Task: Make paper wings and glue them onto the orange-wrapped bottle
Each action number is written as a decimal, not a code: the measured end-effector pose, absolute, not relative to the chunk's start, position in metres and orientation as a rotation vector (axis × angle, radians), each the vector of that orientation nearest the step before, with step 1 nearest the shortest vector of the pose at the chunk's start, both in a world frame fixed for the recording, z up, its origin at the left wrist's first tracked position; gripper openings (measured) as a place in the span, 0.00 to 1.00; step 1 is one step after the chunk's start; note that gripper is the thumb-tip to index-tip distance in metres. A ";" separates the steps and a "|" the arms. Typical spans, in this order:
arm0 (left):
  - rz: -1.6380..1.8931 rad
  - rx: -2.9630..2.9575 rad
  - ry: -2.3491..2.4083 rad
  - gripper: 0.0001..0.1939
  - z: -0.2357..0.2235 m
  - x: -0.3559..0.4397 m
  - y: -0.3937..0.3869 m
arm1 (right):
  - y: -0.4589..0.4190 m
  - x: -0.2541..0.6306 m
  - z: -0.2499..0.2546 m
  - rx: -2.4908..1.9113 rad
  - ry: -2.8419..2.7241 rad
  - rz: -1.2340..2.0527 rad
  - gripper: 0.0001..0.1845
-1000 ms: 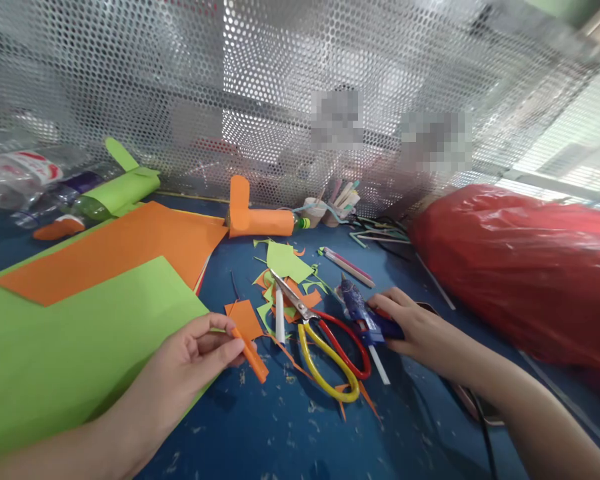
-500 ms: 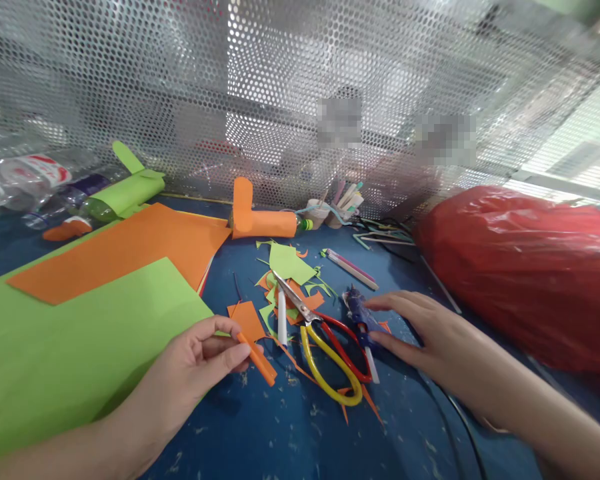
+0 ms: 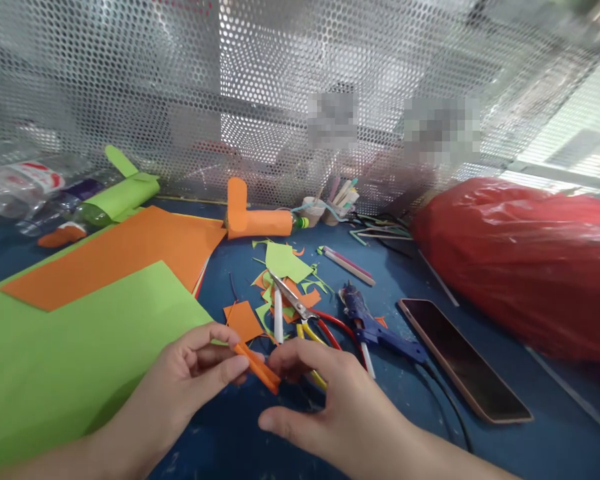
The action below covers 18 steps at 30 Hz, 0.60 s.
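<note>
A small rolled or folded strip of orange paper [image 3: 261,371] is pinched between the thumb and fingers of my left hand [image 3: 195,373]. My right hand [image 3: 325,393] is close beside its lower end, thumb and fingers apart; whether a fingertip touches the strip I cannot tell. Partly hidden behind my right hand lie scissors [image 3: 300,308] with one red and one yellow handle. To the right a blue glue gun [image 3: 367,325] lies on its side, a white glue stick poking out of its back. Orange and green paper scraps [image 3: 287,263] are heaped beyond the scissors.
Green paper [image 3: 105,347] and orange paper [image 3: 130,250] sheets cover the left. Behind stand an orange-wrapped bottle [image 3: 265,223], a green-wrapped bottle [image 3: 123,198] and cups of pens [image 3: 337,212]. On the right are a phone [image 3: 465,360] and a red plastic bag [image 3: 520,267]. Perforated metal closes off the back.
My right hand has let go of the glue gun, leaving it on the table, and moved left to the orange strip. My left hand still holds the strip, nearly in place.
</note>
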<state>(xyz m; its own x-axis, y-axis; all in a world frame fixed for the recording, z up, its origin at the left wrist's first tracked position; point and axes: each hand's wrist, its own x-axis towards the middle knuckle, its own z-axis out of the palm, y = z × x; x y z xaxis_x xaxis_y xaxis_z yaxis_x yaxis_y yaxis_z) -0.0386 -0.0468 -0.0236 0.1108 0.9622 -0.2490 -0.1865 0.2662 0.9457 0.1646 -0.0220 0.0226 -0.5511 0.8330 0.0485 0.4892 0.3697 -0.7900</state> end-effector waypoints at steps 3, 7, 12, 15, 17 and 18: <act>1.022 0.930 1.086 0.10 -0.025 -0.039 -0.047 | -0.024 0.164 0.018 -1.127 -2.178 0.967 0.13; 1.052 0.888 1.100 0.10 -0.023 -0.036 -0.047 | -0.025 0.164 0.011 -1.084 -2.179 0.818 0.09; 1.062 0.897 1.113 0.09 -0.019 -0.034 -0.047 | -0.025 0.165 0.009 -0.956 -2.183 0.700 0.06; 1.055 0.909 1.076 0.09 -0.019 -0.034 -0.047 | -0.025 0.166 0.010 -0.900 -2.194 0.659 0.06; 1.050 0.908 1.065 0.09 -0.020 -0.035 -0.047 | -0.025 0.166 0.011 -0.886 -2.204 0.642 0.06; 1.046 0.913 1.061 0.08 -0.020 -0.035 -0.048 | -0.025 0.167 0.012 -0.880 -2.207 0.636 0.06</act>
